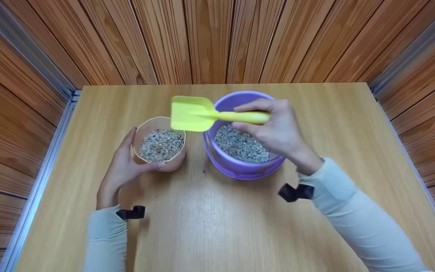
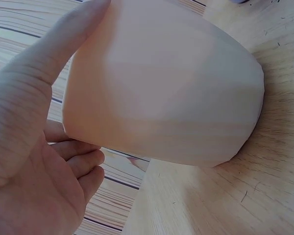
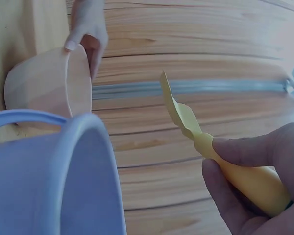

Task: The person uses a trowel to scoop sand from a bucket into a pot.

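My right hand (image 1: pixel 281 128) grips the handle of a yellow toy shovel (image 1: pixel 193 113) above a purple bucket (image 1: pixel 246 172). The flat blade points left, over the gap between bucket and pot, and its left end overlaps the pot's rim from above; no gravel shows on it. Gravel (image 1: pixel 240 145) lies inside the bucket. My left hand (image 1: pixel 123 164) holds a peach-coloured faceted pot (image 2: pixel 161 88) by its side, thumb at the near rim and fingers on the far left side. More gravel (image 1: pixel 162 145) fills much of the pot, which stands on the table.
The light wooden table (image 1: pixel 217 226) carries both containers. Wood-plank walls (image 1: pixel 210 41) rise behind and at both sides, with metal rails (image 1: pixel 38 170) along the side edges. The bucket's purple handle (image 3: pixel 27 116) hangs down at its near side.
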`<move>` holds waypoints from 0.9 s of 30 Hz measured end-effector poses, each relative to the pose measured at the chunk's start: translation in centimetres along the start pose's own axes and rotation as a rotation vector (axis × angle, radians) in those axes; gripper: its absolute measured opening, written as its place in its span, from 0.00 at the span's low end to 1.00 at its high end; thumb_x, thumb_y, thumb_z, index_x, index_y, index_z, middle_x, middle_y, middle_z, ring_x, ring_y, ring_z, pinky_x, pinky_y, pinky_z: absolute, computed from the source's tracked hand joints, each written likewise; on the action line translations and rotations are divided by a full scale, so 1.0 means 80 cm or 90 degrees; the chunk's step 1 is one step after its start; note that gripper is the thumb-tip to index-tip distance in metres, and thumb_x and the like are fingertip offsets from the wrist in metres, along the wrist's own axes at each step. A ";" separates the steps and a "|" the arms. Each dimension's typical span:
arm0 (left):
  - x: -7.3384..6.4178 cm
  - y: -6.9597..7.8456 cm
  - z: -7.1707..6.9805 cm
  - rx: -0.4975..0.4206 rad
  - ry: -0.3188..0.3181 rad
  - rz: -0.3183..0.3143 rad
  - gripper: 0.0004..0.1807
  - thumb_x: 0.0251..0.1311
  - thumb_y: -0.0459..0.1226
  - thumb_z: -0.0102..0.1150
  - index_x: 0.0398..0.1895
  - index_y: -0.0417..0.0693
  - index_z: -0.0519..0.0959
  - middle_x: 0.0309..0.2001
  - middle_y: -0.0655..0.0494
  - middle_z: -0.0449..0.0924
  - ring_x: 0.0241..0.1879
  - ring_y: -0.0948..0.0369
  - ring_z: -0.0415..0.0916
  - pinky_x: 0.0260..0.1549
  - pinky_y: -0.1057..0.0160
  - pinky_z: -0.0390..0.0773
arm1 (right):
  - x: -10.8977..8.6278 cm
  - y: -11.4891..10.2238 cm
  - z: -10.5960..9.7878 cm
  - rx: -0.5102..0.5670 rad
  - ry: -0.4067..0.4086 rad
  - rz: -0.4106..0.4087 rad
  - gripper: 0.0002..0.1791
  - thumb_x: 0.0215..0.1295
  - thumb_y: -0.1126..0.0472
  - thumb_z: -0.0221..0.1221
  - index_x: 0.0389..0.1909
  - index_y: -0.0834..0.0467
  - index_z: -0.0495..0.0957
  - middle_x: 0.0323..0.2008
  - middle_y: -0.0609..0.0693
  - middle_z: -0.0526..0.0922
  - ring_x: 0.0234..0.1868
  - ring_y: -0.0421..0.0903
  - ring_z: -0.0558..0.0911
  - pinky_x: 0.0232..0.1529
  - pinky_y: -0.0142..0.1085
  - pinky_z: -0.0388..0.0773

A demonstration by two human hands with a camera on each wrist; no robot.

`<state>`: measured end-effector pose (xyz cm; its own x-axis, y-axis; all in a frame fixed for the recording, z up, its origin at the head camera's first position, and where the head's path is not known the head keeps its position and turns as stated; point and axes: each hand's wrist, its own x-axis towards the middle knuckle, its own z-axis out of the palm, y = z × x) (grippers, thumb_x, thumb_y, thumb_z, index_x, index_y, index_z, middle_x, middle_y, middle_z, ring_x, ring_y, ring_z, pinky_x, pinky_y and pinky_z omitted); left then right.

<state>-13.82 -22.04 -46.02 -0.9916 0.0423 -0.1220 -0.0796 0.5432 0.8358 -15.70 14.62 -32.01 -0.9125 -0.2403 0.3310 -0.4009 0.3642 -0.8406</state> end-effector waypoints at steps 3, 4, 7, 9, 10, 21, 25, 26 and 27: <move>0.000 0.000 0.000 -0.001 -0.001 0.006 0.76 0.38 0.61 0.81 0.83 0.49 0.40 0.82 0.48 0.39 0.80 0.47 0.36 0.75 0.39 0.45 | -0.005 0.007 -0.018 0.014 0.015 0.037 0.17 0.47 0.67 0.79 0.41 0.60 0.90 0.33 0.52 0.89 0.25 0.45 0.82 0.25 0.31 0.81; 0.000 0.000 -0.001 0.000 -0.002 0.007 0.76 0.38 0.61 0.81 0.83 0.48 0.40 0.82 0.48 0.39 0.80 0.47 0.36 0.75 0.39 0.45 | -0.007 0.009 -0.025 0.008 0.021 0.046 0.17 0.48 0.66 0.79 0.41 0.59 0.90 0.33 0.52 0.89 0.25 0.45 0.82 0.25 0.30 0.81; 0.001 0.000 -0.002 -0.001 -0.005 0.003 0.76 0.38 0.62 0.80 0.83 0.49 0.39 0.82 0.49 0.38 0.80 0.47 0.35 0.75 0.39 0.44 | -0.014 0.016 -0.042 -0.010 0.036 0.067 0.17 0.49 0.63 0.80 0.42 0.58 0.90 0.35 0.52 0.90 0.28 0.44 0.83 0.28 0.29 0.80; 0.001 0.001 -0.002 0.000 -0.007 -0.002 0.76 0.37 0.63 0.80 0.83 0.50 0.39 0.82 0.50 0.38 0.80 0.47 0.35 0.75 0.39 0.44 | -0.020 0.021 -0.053 -0.017 0.041 0.083 0.17 0.50 0.62 0.79 0.43 0.58 0.90 0.36 0.53 0.90 0.29 0.44 0.83 0.29 0.29 0.81; 0.001 0.001 -0.003 0.001 -0.007 -0.005 0.77 0.37 0.63 0.80 0.83 0.51 0.39 0.82 0.50 0.38 0.80 0.47 0.35 0.75 0.39 0.44 | -0.023 0.024 -0.058 -0.020 0.044 0.091 0.18 0.50 0.61 0.79 0.43 0.58 0.90 0.37 0.53 0.90 0.30 0.44 0.83 0.29 0.28 0.81; -0.001 0.004 -0.003 -0.001 -0.013 -0.034 0.77 0.36 0.66 0.78 0.84 0.57 0.38 0.82 0.54 0.37 0.80 0.48 0.34 0.74 0.38 0.45 | -0.050 0.055 -0.101 -0.089 0.048 0.197 0.18 0.54 0.58 0.77 0.46 0.58 0.89 0.40 0.53 0.89 0.33 0.47 0.80 0.29 0.29 0.79; -0.001 0.004 -0.003 -0.006 -0.014 -0.031 0.76 0.37 0.65 0.79 0.84 0.56 0.38 0.82 0.54 0.37 0.80 0.48 0.34 0.75 0.39 0.44 | -0.053 0.065 -0.105 -0.131 0.033 0.224 0.19 0.53 0.56 0.78 0.46 0.57 0.89 0.41 0.54 0.89 0.34 0.48 0.79 0.29 0.29 0.77; -0.001 0.003 -0.003 -0.006 -0.014 -0.032 0.76 0.37 0.65 0.79 0.84 0.56 0.38 0.82 0.54 0.37 0.80 0.48 0.34 0.75 0.39 0.44 | -0.053 0.067 -0.106 -0.141 0.029 0.229 0.19 0.54 0.56 0.78 0.46 0.58 0.89 0.41 0.54 0.89 0.34 0.48 0.78 0.29 0.29 0.77; -0.001 0.003 -0.003 -0.006 -0.013 -0.031 0.76 0.37 0.64 0.79 0.84 0.56 0.38 0.82 0.54 0.37 0.80 0.48 0.34 0.75 0.39 0.45 | -0.053 0.069 -0.106 -0.150 0.027 0.232 0.19 0.53 0.56 0.78 0.46 0.58 0.89 0.41 0.54 0.89 0.34 0.48 0.78 0.29 0.28 0.77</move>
<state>-13.78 -22.08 -45.69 -0.9841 0.0334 -0.1744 -0.1295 0.5369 0.8337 -14.72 25.26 -34.44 -0.9984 -0.0228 0.0514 -0.0545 0.6152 -0.7865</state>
